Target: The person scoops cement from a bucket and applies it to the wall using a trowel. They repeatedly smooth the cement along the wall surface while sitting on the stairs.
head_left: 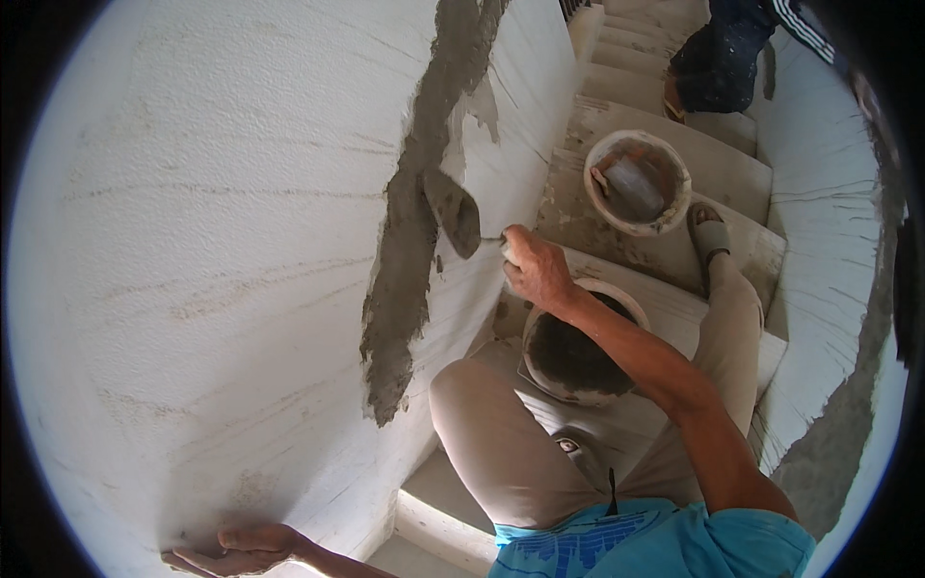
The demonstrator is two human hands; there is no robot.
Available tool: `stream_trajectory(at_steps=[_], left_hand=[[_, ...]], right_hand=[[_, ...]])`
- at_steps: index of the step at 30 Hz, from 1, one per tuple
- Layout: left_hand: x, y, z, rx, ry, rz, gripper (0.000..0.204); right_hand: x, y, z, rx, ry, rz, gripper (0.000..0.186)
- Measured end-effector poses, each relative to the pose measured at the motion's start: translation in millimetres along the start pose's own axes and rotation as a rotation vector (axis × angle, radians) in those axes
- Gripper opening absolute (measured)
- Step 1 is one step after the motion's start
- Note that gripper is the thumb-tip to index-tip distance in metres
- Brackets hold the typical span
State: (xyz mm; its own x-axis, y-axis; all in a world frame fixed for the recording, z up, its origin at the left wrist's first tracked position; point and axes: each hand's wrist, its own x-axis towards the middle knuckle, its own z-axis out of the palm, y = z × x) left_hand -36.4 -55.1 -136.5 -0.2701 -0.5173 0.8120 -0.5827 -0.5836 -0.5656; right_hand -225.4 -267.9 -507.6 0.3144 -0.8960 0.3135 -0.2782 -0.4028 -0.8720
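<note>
My right hand [536,265] grips the handle of a trowel [453,212], whose mortar-coated blade is against the left wall [222,135] on a rough vertical strip of grey mortar [400,299]. My left hand [236,547] is at the bottom left by the same wall, fingers stretched out and slightly curled, holding nothing; whether it touches the wall I cannot tell. Below my right forearm a round bucket [549,380] of dark grey mortar sits on the stairs between my legs, partly hidden by the arm.
A second bucket [602,207] with tools inside stands on a higher step [732,173] beside my right foot. Another person's dark-trousered leg [718,67] is farther up the stairs. The right wall [819,222] bears a grey mortar strip, and railing bars [573,10] show at the top.
</note>
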Motion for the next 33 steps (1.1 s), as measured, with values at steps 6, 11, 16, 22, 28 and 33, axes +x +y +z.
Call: stream_trajectory(at_steps=[6,11,16,22,28,33], left_hand=[[-7.0,-5.1,2.9,-0.012,-0.008,-0.069,0.055],[-7.0,-8.8,6.1,-0.035,0.013,-0.059,0.053],[-6.7,-11.5,0.5,0.03,-0.068,-0.124,0.072],[-8.6,-8.9,0.1,0.016,-0.068,-0.173,0.071],[-9.1,-13.0,0.8,0.04,-0.058,-0.145,0.069],[-9.7,-12.3,1.9,-0.039,-0.027,-0.165,0.07]], right_hand=[[58.5,3.4,-7.3,-0.026,0.094,0.168,0.026],[12.6,-1.9,19.3,-0.036,0.085,0.036,0.031],[-34.2,-14.0,16.2,0.046,-0.023,-0.01,0.034],[29.0,-13.7,7.1,0.051,0.085,0.16,0.033],[-0.3,-27.2,22.0,-0.017,0.045,-0.003,0.034],[-35.2,-21.4,18.2,0.03,-0.05,-0.047,0.034]])
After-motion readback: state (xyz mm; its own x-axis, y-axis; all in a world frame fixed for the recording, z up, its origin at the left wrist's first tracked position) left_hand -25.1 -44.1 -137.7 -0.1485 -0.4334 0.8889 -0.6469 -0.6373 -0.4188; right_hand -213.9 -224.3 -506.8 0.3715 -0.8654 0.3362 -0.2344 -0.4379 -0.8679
